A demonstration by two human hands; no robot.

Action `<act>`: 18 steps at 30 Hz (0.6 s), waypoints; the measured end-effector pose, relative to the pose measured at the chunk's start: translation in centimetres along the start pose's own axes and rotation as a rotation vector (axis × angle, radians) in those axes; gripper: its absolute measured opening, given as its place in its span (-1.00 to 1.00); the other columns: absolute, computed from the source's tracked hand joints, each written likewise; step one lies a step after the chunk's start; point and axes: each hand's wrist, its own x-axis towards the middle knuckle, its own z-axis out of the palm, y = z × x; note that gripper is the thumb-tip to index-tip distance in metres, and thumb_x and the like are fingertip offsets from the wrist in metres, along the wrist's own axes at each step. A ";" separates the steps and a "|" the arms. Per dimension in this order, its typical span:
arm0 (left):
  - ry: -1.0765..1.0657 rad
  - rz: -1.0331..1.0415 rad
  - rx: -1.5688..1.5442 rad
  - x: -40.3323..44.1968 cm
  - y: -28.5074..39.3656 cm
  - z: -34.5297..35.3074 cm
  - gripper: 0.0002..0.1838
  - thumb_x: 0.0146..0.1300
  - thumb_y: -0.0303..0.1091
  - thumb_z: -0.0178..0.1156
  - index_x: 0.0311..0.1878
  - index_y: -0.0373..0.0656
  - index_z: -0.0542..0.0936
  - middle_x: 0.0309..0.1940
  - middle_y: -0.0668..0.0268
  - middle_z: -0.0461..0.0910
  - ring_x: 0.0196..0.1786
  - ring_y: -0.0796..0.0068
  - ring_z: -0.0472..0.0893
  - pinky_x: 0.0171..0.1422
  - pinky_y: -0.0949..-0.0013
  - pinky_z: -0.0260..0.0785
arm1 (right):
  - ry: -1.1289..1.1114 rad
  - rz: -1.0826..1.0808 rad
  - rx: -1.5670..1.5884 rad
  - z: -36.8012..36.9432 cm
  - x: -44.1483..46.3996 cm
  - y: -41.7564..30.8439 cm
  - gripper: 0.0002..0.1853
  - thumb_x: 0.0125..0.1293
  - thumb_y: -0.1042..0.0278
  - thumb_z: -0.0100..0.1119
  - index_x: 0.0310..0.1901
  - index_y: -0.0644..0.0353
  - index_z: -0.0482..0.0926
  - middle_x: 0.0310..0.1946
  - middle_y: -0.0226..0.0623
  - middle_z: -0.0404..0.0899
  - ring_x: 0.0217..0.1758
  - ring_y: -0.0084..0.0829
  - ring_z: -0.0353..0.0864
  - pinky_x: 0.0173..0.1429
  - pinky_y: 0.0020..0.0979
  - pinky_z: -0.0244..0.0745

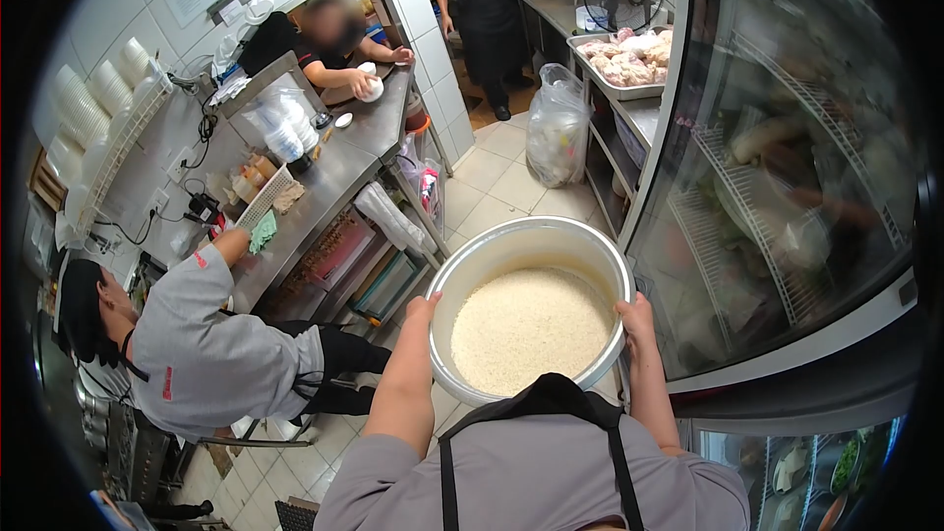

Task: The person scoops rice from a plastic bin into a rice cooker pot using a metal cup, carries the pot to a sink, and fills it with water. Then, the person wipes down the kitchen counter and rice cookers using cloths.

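Note:
A large round metal pot (629, 270) is held in front of my body, with a broad bed of white rice (531, 329) inside. My left hand (423, 310) grips the pot's left side, its fingers mostly hidden behind the wall. On the opposite side my right hand (636, 320) is closed on the rim and outer wall. The pot hangs above the tiled floor, close against my apron (556, 393).
Glass-door fridge (787, 157) stands close on my right. A tray of raw meat (624, 64) and a bagged bin (558, 128) are ahead. At left, a person in grey (197, 344) wipes a steel counter (339, 152). Two other people are farther back.

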 end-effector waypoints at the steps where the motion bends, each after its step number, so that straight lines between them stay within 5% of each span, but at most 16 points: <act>1: 0.001 0.000 0.000 0.0 0.0 0.0 -0.29 0.17 0.19 -0.02 -0.05 -0.43 0.50 -0.05 -0.12 0.48 0.07 0.02 0.47 0.14 0.20 0.27 | -0.003 -0.007 -0.006 -0.1 0.1 0.1 -0.63 -0.09 0.59 -0.01 -0.13 0.37 0.42 -0.31 -0.19 0.54 -0.29 -0.38 0.53 -0.16 -0.43 0.41; 18: -0.028 0.065 0.065 1.2 1.2 0.5 -0.23 0.14 0.25 -0.03 -0.03 -0.45 0.48 -0.03 -0.15 0.45 0.10 0.02 0.43 0.16 0.21 0.25 | 0.051 -0.027 0.066 -1.6 0.1 2.1 -0.65 -0.06 0.58 -0.01 -0.14 0.36 0.41 -0.36 -0.18 0.54 -0.36 -0.40 0.54 -0.25 -0.43 0.43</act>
